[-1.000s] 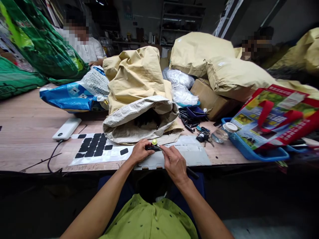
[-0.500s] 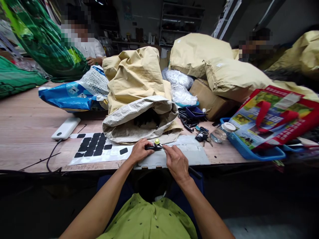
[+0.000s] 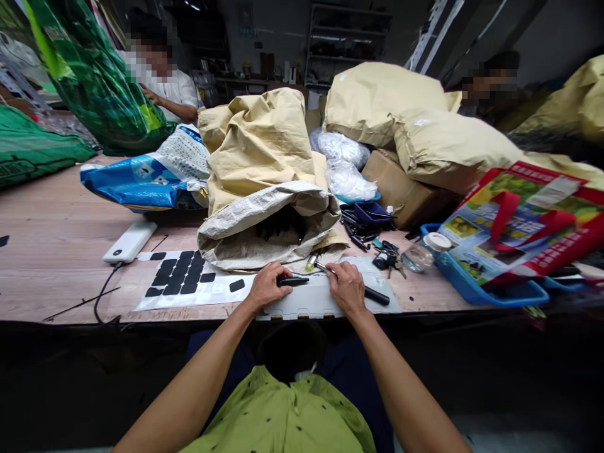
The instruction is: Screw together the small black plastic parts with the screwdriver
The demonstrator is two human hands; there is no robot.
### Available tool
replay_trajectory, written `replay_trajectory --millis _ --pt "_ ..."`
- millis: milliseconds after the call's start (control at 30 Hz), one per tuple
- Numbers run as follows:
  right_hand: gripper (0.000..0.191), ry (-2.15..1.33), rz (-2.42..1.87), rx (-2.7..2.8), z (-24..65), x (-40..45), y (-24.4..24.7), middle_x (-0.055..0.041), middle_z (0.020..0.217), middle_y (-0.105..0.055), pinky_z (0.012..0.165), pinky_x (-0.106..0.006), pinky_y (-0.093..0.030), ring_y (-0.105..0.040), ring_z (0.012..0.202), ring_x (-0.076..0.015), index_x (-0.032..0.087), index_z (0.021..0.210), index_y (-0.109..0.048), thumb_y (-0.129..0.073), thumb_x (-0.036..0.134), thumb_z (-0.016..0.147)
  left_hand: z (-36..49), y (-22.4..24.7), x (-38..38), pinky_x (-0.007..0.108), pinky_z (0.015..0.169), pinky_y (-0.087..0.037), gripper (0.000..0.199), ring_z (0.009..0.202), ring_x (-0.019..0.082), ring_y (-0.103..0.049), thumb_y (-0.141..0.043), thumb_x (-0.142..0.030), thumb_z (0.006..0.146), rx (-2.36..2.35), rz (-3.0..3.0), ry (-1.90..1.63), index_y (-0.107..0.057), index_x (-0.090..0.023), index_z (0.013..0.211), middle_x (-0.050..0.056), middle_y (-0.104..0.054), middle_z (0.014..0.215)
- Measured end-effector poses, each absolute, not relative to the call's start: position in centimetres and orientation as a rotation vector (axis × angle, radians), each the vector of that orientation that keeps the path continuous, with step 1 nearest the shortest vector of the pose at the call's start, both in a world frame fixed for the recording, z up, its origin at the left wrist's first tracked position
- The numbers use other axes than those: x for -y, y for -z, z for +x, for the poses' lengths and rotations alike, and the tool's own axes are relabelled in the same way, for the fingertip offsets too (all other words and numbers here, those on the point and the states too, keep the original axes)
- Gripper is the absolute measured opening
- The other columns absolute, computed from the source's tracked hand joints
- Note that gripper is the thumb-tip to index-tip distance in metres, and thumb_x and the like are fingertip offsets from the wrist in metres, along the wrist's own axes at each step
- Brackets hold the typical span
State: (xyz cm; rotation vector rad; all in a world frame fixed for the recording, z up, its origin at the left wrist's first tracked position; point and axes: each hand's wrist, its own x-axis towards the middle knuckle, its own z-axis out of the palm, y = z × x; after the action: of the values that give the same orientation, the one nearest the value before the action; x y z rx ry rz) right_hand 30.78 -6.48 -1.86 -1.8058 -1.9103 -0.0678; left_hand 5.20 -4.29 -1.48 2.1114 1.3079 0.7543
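Between the fingers of my left hand (image 3: pixel 270 286) is a slim black pen-like piece (image 3: pixel 295 280), its tapered end pointing right over the grey board (image 3: pixel 306 301). My right hand (image 3: pixel 348 288) grips a small hammer (image 3: pixel 321 266) with a metal shaft, a yellow-green head part and a black handle (image 3: pixel 376 296) that sticks out to the right below the hand. The hammer's head is by the front edge of the open sack (image 3: pixel 226 242), which has dark pieces inside.
Left of my hands lies a white sheet with black stickers (image 3: pixel 177 274), beside a white power bank (image 3: pixel 129 242). Black parts, keys and a jar (image 3: pixel 418 257) stand right, near a blue basket (image 3: pixel 491 283). Two people are behind the sacks.
The hammer has moved right and away from the black piece, along with my right hand; its black handle now shows. The person at the back left has raised a hand.
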Motion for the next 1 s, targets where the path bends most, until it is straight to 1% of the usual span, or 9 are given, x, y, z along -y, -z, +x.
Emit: replay_trajectory --millis 433,600,700,767,833,900,933,967,1000 --pt "0.02 0.158 -1.843 1.935 30.5 6.3 2.5 -0.0053 0.101 -0.062 0.082 -0.032 -0.031 -0.048 0.096 -0.022 0.025 0.114 -0.069 -0.058 0.026 0.096 5.3 1.8 4.2 0.035 0.084 -0.046 0.026 0.095 0.024 -0.06 -0.077 -0.019 0.071 -1.305 2.157 -0.75 -0.072 -0.021 0.097 0.003 -0.065 0.093" --pt "0.02 0.168 -1.834 1.948 30.6 6.3 2.5 -0.0058 0.102 -0.062 0.082 -0.032 -0.031 -0.048 0.097 -0.0222 0.024 0.114 -0.068 -0.057 0.027 0.097 5.5 1.3 4.7 0.037 0.089 -0.046 0.017 0.098 0.025 -0.06 -0.074 -0.026 0.082 -1.308 2.168 -0.789 -0.072 -0.021 0.098 0.005 -0.067 0.097" --pt "0.02 0.164 -1.834 1.953 30.5 6.4 2.5 -0.0058 0.101 -0.062 0.081 -0.032 -0.031 -0.047 0.097 -0.0222 0.025 0.114 -0.068 -0.057 0.026 0.097 5.9 -0.1 7.9 0.037 0.091 -0.046 0.018 0.099 0.025 -0.061 -0.066 -0.032 0.091 -1.186 2.185 -0.793 -0.071 -0.023 0.106 0.007 -0.069 0.102" --pt "0.019 0.162 -1.837 1.952 30.5 6.4 2.4 -0.0058 0.101 -0.061 0.081 -0.032 -0.031 -0.047 0.096 -0.0224 0.025 0.113 -0.068 -0.057 0.026 0.097 6.3 -0.6 11.1 0.033 0.088 -0.047 0.022 0.095 0.022 -0.064 -0.059 -0.036 0.096 -1.027 2.123 -0.688 -0.07 -0.025 0.111 0.005 -0.072 0.103" --pt "0.019 0.163 -1.841 1.949 30.5 6.3 2.4 -0.0058 0.101 -0.061 0.081 -0.032 -0.03 -0.047 0.097 -0.0226 0.024 0.112 -0.068 -0.057 0.027 0.097 6.7 0.2 14.3 0.029 0.08 -0.048 0.023 0.086 0.019 -0.066 -0.058 -0.038 0.096 -0.925 2.039 -0.506 -0.071 -0.028 0.112 0.002 -0.074 0.097" --pt "0.019 0.163 -1.844 1.946 30.5 6.3 2.5 -0.0059 0.101 -0.062 0.081 -0.032 -0.03 -0.047 0.097 -0.0229 0.024 0.112 -0.067 -0.057 0.027 0.097 7.1 2.5 16.5 0.028 0.073 -0.047 0.021 0.08 0.019 -0.067 -0.062 -0.038 0.091 -0.997 1.987 -0.316 -0.073 -0.028 0.107 0.0 -0.075 0.089" --pt "0.019 0.162 -1.844 1.945 30.5 6.3 2.5 -0.006 0.101 -0.062 0.081 -0.032 -0.03 -0.048 0.098 -0.023 0.024 0.112 -0.067 -0.057 0.027 0.097 7.3 4.1 17.2 0.028 0.073 -0.048 0.021 0.079 0.02 -0.068 -0.064 -0.037 0.088 -1.088 1.959 -0.222 -0.074 -0.028 0.105 0.0 -0.075 0.087" --pt "0.019 0.159 -1.845 1.945 30.5 6.3 2.5 -0.0062 0.101 -0.062 0.081 -0.032 -0.03 -0.048 0.098 -0.0232 0.024 0.113 -0.067 -0.057 0.027 0.097 7.4 5.8 17.5 0.03 0.074 -0.048 0.022 0.082 0.022 -0.069 -0.065 -0.036 0.087 -1.192 1.917 -0.133 -0.075 -0.027 0.104 0.001 -0.076 0.087" --pt "0.019 0.156 -1.846 1.946 30.5 6.3 2.5 -0.0064 0.102 -0.062 0.081 -0.032 -0.031 -0.048 0.098 -0.0233 0.024 0.113 -0.068 -0.057 0.027 0.097 7.5 7.5 17.6 0.032 0.077 -0.05 0.025 0.088 0.025 -0.071 -0.064 -0.036 0.086 -1.287 1.867 -0.062 -0.075 -0.027 0.107 0.003 -0.077 0.092"
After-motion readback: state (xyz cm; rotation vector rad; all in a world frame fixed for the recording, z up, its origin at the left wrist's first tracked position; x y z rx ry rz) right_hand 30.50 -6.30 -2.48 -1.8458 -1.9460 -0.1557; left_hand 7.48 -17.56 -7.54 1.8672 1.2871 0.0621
